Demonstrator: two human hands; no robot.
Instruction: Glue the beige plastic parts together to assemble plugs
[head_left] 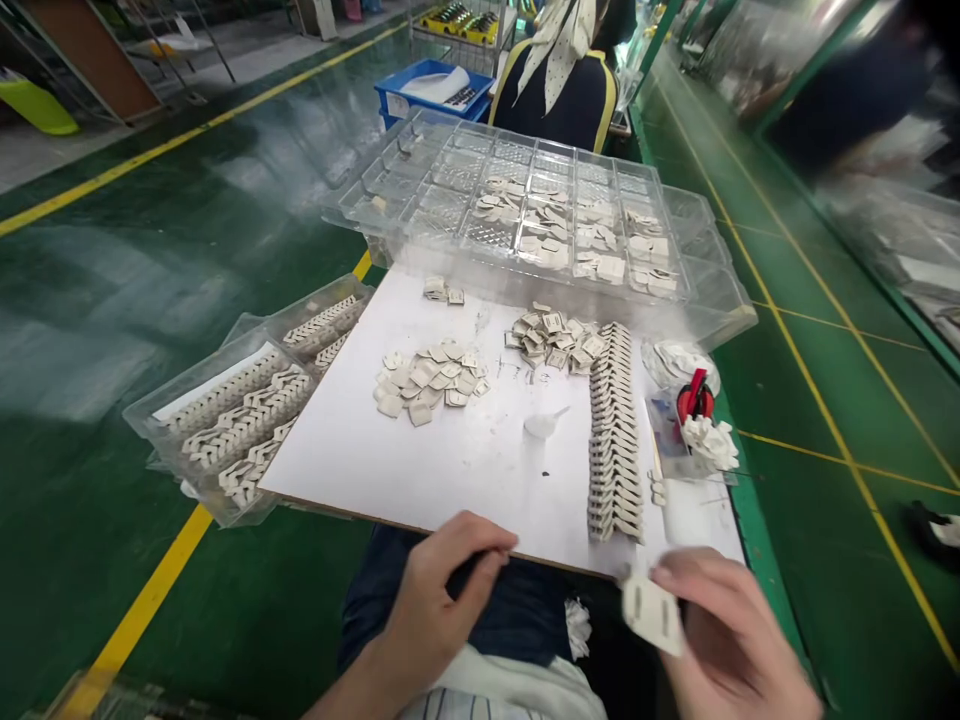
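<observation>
My right hand pinches a flat off-white plastic piece with two slots between thumb and fingers, off the board's near right corner. Close to the board's front edge, my left hand is closed, thumb and fingertips together; whether anything small is between them is hidden. On the white board a long stacked row of the off-white pieces runs away from me. Left of the row's far end lies a loose pile of slotted pieces. Another pile of flat pieces sits further left. Between them rests a small translucent scoop.
Behind the board stands a clear compartment tray partly filled with pieces. To the left, another clear tray holds rows of them. A red and black tape holder and crumpled white material lie right. A seated person is ahead.
</observation>
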